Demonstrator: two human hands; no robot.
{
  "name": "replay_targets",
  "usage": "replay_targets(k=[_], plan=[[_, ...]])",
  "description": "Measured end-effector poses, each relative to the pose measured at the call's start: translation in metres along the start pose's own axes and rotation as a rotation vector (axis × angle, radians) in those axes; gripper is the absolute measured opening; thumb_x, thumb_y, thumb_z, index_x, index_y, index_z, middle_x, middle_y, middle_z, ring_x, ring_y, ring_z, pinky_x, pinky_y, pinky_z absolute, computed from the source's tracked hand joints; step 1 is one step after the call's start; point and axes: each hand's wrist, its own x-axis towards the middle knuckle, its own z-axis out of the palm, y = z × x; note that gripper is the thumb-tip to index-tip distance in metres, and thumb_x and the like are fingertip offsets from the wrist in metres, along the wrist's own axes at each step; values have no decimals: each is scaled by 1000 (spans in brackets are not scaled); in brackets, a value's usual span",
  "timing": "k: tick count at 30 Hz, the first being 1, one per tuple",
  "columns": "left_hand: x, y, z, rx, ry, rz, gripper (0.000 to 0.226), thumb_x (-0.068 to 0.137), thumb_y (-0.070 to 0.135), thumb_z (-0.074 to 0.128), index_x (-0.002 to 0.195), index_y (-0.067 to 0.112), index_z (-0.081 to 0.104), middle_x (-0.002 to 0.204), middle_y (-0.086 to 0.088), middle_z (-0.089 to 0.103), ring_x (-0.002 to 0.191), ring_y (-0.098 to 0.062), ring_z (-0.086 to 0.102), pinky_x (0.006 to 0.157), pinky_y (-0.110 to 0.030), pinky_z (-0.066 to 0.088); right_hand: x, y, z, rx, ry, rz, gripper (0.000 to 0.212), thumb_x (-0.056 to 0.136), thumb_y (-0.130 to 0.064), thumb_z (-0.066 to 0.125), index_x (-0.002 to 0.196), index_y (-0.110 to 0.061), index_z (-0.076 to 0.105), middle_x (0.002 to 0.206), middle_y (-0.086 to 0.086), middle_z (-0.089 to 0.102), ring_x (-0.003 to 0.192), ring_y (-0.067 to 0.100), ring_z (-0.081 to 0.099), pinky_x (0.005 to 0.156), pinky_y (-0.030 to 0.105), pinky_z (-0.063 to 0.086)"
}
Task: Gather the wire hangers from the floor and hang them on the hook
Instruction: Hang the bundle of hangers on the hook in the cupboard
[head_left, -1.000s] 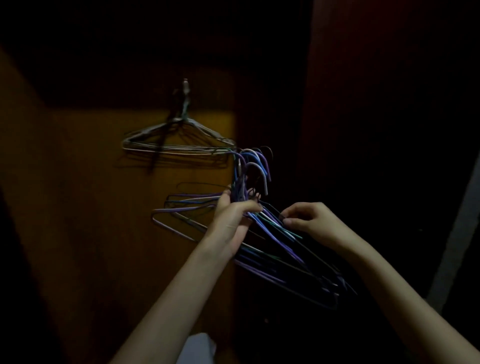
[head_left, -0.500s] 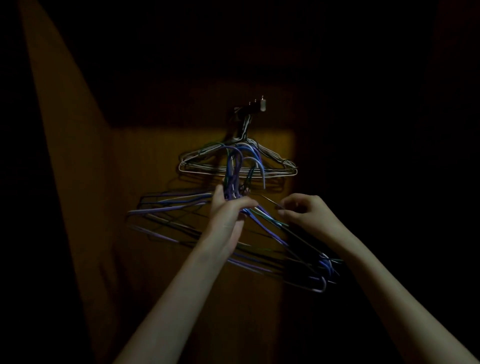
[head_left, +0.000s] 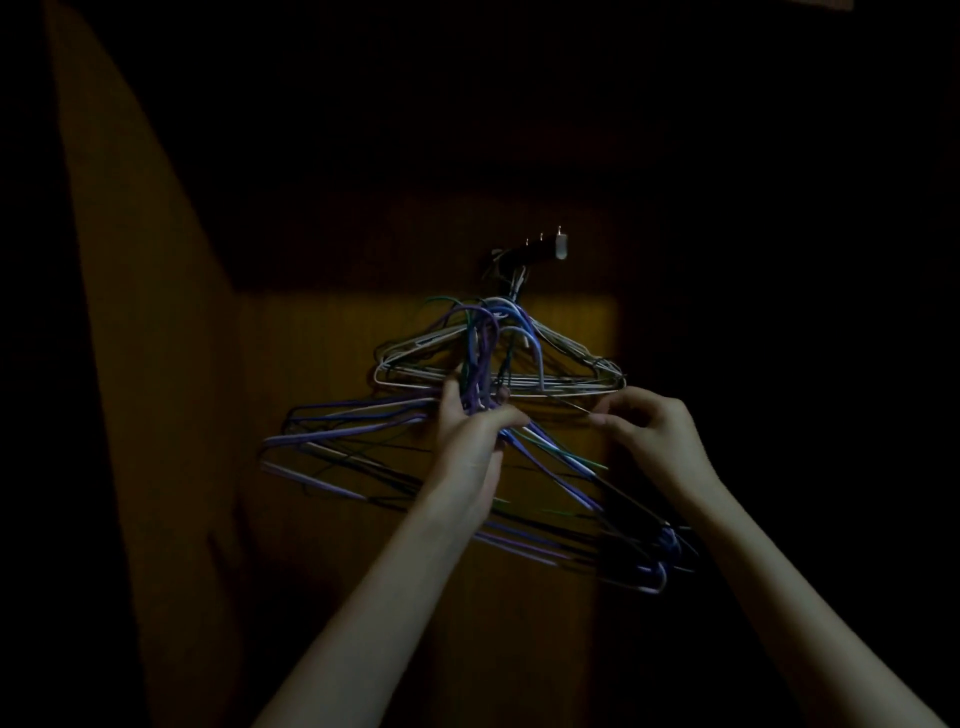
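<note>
Left hand (head_left: 470, 431) grips the necks of a bundle of wire hangers (head_left: 363, 441) just below the hook (head_left: 540, 249). Right hand (head_left: 649, 431) pinches one wire. White hangers (head_left: 571, 364) already hang on the hook.

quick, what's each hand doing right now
Left hand: grips the bundle of wire hangers by their necks.
Right hand: pinches a thin wire of the same bundle.

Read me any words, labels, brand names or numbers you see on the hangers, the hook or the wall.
None: no readable text anywhere in this dark view.
Bundle of hangers held by the left hand and right hand: bare coloured wire, no labels.
Hanging hangers: plain wire.
Hook: no marking visible.
Wooden wall: plain.
</note>
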Motion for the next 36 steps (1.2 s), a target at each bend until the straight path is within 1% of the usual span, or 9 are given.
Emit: replay_targets(k=[2,9,12,15,22,26,29,32,36], plan=[[7,-1,2,-32,4,-9,92,76,-22,51,150,21,16,115,-5,56,126,-26,46,115,-46,23,7,4,1,8,53,-17,11,84,-12,66,78,-21,62,79,-11,59,78,3,54,67,13,44],[29,4,12,-97,48,33,96,75,-25,49,151,21,11,106,-3,58,125,-27,48,115,-47,23,39,20,-14,57,166,-60,10,83,-10,66,79,-20,65,81,-9,59,77,2,53,63,5,41],[37,6,17,-99,63,60,96,76,-24,50,151,22,11,113,-4,55,126,-26,47,115,-47,24,51,28,-18,43,207,-79,12,83,-13,67,79,-24,65,83,-9,60,82,10,56,74,22,46],[42,10,23,-104,65,96,94,77,-24,49,151,22,11,98,3,55,123,-25,49,115,-48,24,63,34,-21,40,227,-86,6,83,-15,67,83,-21,67,86,-3,63,86,17,59,77,34,48],[51,10,34,-34,79,151,94,78,-22,49,151,23,11,105,5,55,113,-18,50,115,-45,23,93,42,-14,61,240,-58,2,84,-15,66,85,-17,68,81,-2,63,83,18,61,77,38,53],[59,10,33,-44,120,165,92,80,-23,48,151,22,9,93,10,49,115,-19,51,114,-44,27,114,55,-4,70,217,-25,4,84,-16,67,85,-13,69,79,-4,63,85,18,61,80,39,52],[66,9,28,-36,146,182,92,80,-23,47,151,22,10,99,8,48,118,-18,50,113,-41,29,129,65,8,77,209,-23,3,83,-16,68,84,-13,69,84,1,65,86,17,60,79,34,49],[73,11,24,-8,171,199,92,80,-23,47,151,24,10,124,1,44,122,-17,49,106,-34,30,146,72,18,83,211,13,7,84,-16,67,88,-10,70,86,1,64,82,12,57,74,27,43],[85,12,18,-13,174,224,91,79,-24,46,150,22,14,130,-2,43,119,-18,49,107,-36,33,173,84,30,116,200,56,3,83,-18,68,84,-15,68,88,2,64,89,17,59,81,36,50]])
